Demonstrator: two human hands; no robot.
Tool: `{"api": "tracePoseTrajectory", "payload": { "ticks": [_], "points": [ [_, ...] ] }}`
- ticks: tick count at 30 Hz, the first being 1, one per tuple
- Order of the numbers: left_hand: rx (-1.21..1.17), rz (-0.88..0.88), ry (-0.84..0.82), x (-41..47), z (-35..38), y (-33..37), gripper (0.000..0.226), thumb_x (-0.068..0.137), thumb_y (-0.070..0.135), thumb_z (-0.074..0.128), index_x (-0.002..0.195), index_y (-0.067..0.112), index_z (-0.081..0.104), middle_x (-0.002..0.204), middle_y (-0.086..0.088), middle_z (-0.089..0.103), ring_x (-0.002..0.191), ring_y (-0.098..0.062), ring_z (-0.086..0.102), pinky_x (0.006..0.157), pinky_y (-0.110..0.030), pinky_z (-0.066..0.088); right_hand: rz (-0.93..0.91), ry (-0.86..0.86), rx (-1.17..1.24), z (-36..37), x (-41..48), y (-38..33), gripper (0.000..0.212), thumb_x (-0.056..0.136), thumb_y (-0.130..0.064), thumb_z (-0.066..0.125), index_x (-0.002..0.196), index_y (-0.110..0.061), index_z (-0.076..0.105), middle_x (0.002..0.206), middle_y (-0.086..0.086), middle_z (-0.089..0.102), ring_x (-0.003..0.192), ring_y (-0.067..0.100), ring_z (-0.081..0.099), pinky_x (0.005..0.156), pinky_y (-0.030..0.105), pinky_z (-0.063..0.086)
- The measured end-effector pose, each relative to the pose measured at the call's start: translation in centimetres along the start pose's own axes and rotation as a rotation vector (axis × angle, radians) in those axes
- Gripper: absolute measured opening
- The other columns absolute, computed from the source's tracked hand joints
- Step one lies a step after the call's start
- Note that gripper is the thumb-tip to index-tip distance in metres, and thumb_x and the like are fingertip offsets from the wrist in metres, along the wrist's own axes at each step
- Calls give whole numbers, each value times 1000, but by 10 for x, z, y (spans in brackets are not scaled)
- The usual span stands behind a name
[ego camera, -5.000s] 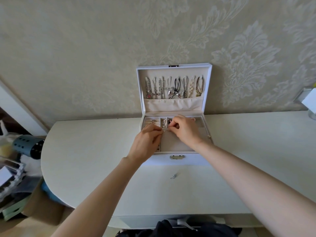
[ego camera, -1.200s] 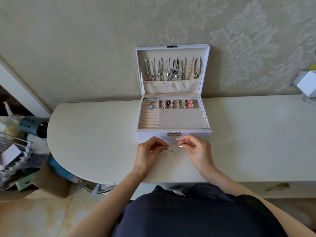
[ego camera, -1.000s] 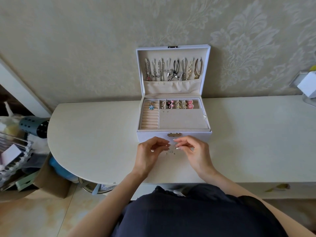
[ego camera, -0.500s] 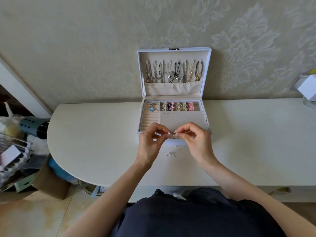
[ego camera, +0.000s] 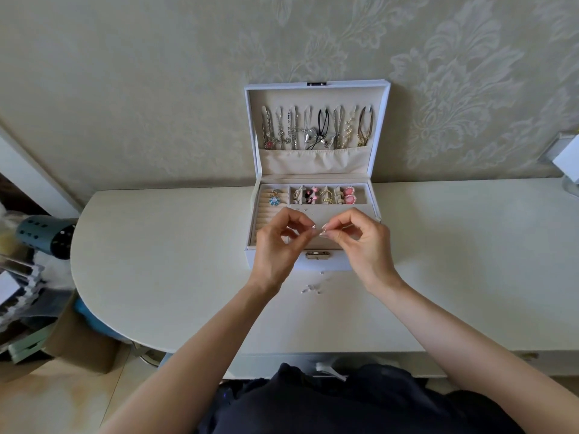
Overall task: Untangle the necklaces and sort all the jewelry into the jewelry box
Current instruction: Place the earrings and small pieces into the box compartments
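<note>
A white jewelry box (ego camera: 369,195) stands open against the wall, its lid upright with several necklaces (ego camera: 316,128) hanging inside. Small earrings fill the back compartments (ego camera: 326,195), and a blue ring (ego camera: 274,200) sits in the ring rolls. My left hand (ego camera: 279,245) pinches a tiny stud earring (ego camera: 313,227) over the box's front tray. My right hand (ego camera: 360,242) pinches a second tiny piece (ego camera: 324,228) right beside it. A few small studs and backs (ego camera: 313,288) lie on the table in front of the box.
The white table (ego camera: 156,261) has a rounded left end. Left of it, below, stand a teal holed cylinder (ego camera: 44,234), a cardboard box (ego camera: 81,343) and clutter. A white object (ego camera: 567,158) sits at the far right by the wall.
Both hands rose from the table in front of the box, each pinching a tiny piece, and now hover over the box's front tray. A few pieces stay on the table.
</note>
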State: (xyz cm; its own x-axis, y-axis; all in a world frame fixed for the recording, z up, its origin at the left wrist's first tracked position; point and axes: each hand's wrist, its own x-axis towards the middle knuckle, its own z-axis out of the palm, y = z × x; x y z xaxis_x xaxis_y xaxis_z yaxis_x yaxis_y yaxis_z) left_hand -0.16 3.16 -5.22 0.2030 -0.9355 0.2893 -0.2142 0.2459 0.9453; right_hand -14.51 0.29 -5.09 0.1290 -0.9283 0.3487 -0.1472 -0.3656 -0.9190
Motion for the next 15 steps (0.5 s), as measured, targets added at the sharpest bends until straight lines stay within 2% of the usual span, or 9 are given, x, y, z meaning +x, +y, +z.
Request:
{"api": "tracePoseTrajectory", "payload": {
  "ticks": [5,9,13,15],
  "points": [
    [67,50,-20,8,2,-5,28,80,4,71,88,28,61,77,14,61,71,-4,56,67,-18,44,-14,-4,-13,0,10,7,19,74,6,72,74,-12,66,74,-5,68,67,4,60,70,14,46],
    [283,72,1,27,6,-9,13,81,12,70,79,22,62,80,7,65,66,-5,55,59,-14,41,-9,6,-86,-1,29,14,21,75,5,72,76,-15,69,75,-4,69,70,11,64,72,23,53],
    [486,0,18,57,5,-12,7,80,19,70,81,22,63,76,13,64,68,-11,58,64,-29,49,107,-25,-183,-4,60,24,35,72,6,70,71,-28,67,64,-7,62,61,8,55,69,32,52],
    [525,-26,-10,71,6,-11,10,80,19,68,83,24,60,75,13,62,68,-13,58,66,-31,50,156,-59,-225,-5,74,30,32,72,7,70,70,-25,68,63,-3,61,59,10,54,70,36,52]
  ]
}}
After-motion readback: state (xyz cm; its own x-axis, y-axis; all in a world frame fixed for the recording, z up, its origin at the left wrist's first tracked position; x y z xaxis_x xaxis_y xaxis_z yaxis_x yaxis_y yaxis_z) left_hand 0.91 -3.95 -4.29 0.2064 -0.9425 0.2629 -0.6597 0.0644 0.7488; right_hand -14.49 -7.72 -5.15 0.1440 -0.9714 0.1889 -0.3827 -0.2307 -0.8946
